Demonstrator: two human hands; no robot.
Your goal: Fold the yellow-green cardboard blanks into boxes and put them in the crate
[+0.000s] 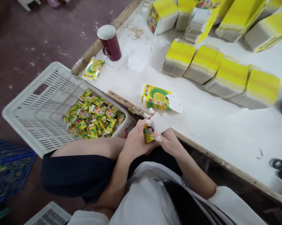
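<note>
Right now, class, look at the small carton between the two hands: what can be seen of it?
The carton looks like thin card, its visible outer side mostly yellow with a little green. One end gapes open toward the camera, showing a shadowed hollow. The left hand grips one side and the right hand holds the other, above the lap and beside the wooden table edge. Fingers cover much of it, so its far end and any lettering cannot be made out.

- Held carton [148,138]: thin, smooth printed paperboard.
- Far-right carton stacks [233,73]: printed paperboard.
- Far mug [113,45]: glossy, apparently ceramic.
- Left basket [8,111]: smooth, perforated plastic.
- Near table edge [202,150]: rough, worn wood.
- Shirt [141,200]: matt white cloth.
</note>
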